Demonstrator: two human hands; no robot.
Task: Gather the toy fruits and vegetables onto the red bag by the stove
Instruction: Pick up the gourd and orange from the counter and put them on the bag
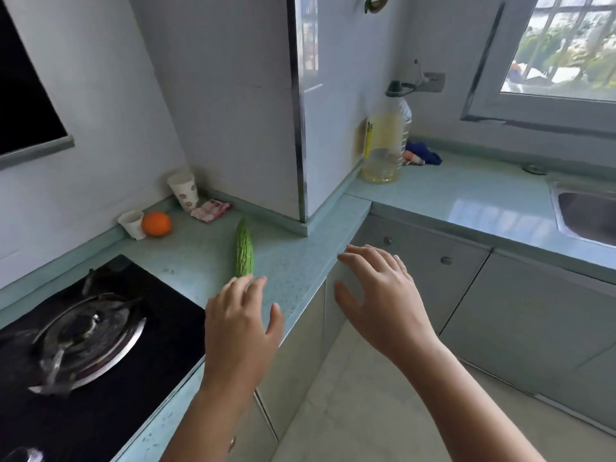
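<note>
The bumpy green toy bitter gourd (244, 250) lies 12-to-6, at twelve o'clock of the nearer left hand (241, 320); right hand (376, 295) farther; both spread, empty.

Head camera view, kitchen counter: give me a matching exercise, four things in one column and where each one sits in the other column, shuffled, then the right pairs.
Things:
1. toy orange
2. green gourd
3. oil bottle
4. taller paper cup

Places:
A. at the fingertips of the left hand
B. on the counter section with the sink
C. beside the folded red bag
D. right beside the smaller paper cup

Pairs: 1-D, 2-A, 3-B, 4-C
</note>
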